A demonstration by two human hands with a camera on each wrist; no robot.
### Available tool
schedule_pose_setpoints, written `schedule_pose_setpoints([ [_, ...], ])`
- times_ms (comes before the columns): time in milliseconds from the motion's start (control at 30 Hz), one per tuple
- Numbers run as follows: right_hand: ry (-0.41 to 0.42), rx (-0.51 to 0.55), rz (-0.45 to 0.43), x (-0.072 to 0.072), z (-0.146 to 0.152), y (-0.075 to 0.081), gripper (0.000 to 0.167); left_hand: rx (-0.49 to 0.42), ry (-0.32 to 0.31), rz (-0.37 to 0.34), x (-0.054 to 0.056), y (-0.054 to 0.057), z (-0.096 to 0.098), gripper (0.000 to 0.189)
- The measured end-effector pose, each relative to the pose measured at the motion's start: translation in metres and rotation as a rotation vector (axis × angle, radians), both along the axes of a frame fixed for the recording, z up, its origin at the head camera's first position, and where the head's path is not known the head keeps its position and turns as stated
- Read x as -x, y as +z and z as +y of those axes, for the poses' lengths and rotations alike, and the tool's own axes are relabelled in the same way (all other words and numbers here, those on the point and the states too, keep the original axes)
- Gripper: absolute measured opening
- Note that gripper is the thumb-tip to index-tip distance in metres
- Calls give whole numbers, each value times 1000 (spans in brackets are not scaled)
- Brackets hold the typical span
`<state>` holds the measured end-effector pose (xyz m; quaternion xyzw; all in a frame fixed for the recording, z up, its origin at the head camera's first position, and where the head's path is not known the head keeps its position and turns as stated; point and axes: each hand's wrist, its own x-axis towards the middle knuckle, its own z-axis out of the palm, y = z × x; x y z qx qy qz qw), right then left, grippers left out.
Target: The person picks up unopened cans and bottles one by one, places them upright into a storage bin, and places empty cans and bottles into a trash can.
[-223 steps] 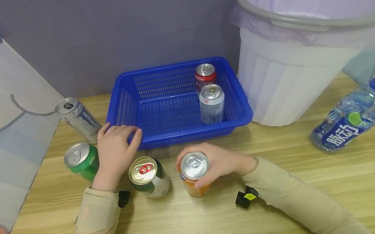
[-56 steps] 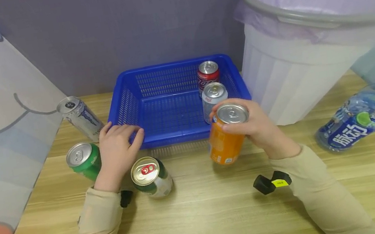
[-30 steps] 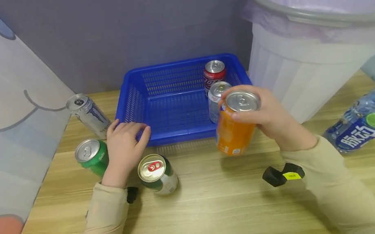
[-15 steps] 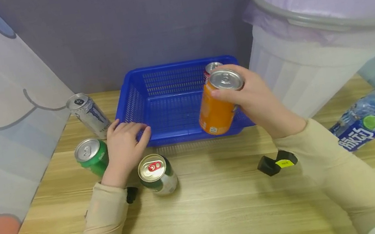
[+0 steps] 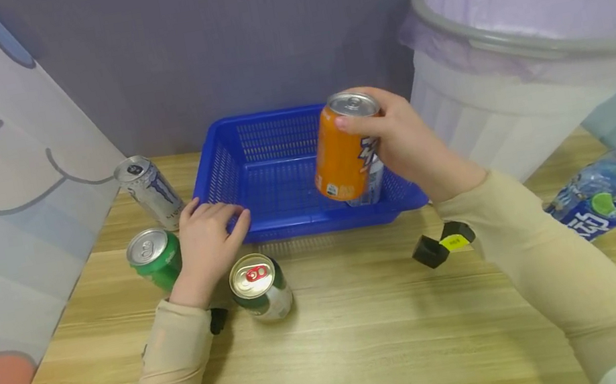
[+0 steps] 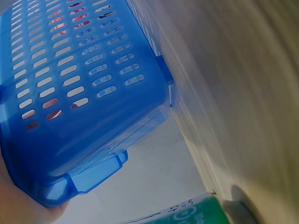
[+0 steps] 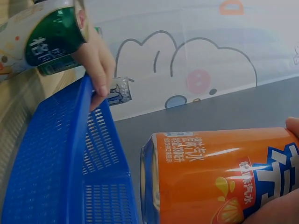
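- The person's right grip (image 5: 404, 138) is firmly closed round an orange can (image 5: 341, 156), thumb on the near side just below the silver lid
- The orange can is off the surface (image 5: 341, 356), lid up and slightly tilted; the head view sets it across the right part of a blue basket (image 5: 301, 224), and the right wrist view shows a gap between its base and the basket
- Behind it, a pale can (image 5: 370, 191) stands in the basket, partly hidden
- The left grip (image 5: 209, 242) rests on the basket's near left corner, fingers over the rim; how tightly they close cannot be told
- Near the left grip stand a green can (image 5: 166, 266), a white can (image 5: 157, 195) and a green can with a gold lid (image 5: 261, 291)
- Farther right are a white bin (image 5: 470, 103) with a lilac liner (image 5: 522, 10) and a clear bottle with a blue label (image 5: 614, 192)
- A dark grey wall (image 5: 233, 34) rises behind the basket
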<state>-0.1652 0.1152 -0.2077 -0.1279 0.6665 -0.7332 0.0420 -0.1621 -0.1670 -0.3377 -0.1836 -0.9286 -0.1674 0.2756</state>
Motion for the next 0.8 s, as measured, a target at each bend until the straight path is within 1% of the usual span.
schedule_pose_setpoints([
  [133,-11,33,-53,6,-1,4,18,-10,1,-3,1,-1,2,34],
  [267,-13,32,-100,12,-1,5,15,-9,1,-8,2,0,3,35],
  [400,-5,66,-146,21,-4,6,13,-2,6,-8,3,1,2,35],
  [467,-8,76,-159,27,-7,7,11,-2,10,-7,3,1,2,34],
  [600,-24,66,-174,37,-16,8,10,-3,12,-6,3,0,2,34],
  [800,-57,78,-210,50,-23,6,10,-6,15,-4,3,0,4,34],
])
